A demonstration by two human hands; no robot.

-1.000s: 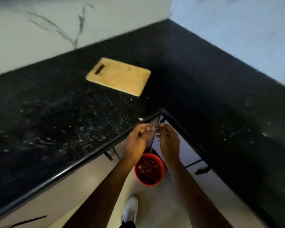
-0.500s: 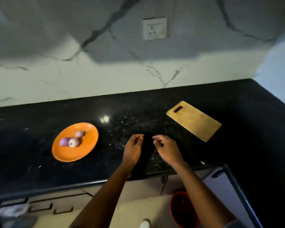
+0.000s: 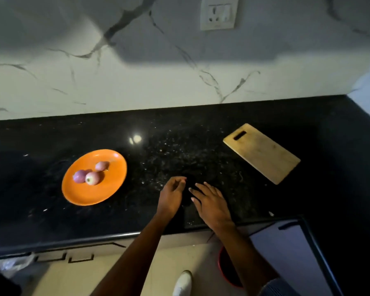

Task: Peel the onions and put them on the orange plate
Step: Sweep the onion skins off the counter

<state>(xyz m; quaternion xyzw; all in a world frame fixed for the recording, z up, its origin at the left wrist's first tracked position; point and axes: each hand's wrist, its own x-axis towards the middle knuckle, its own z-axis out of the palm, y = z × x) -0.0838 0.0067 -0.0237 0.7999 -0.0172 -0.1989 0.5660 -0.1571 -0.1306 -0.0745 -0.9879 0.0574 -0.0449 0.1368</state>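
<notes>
Three peeled onions (image 3: 90,175), likely light, firm and slippery and best picked up around the round middle, are seen on the orange plate (image 3: 107,189), while to its right the left hand (image 3: 171,196) and right hand (image 3: 212,201) are loose and hold nothing.

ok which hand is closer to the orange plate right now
Left. The left hand is just right of the orange plate; the right hand sits farther right, beyond the left.
</notes>
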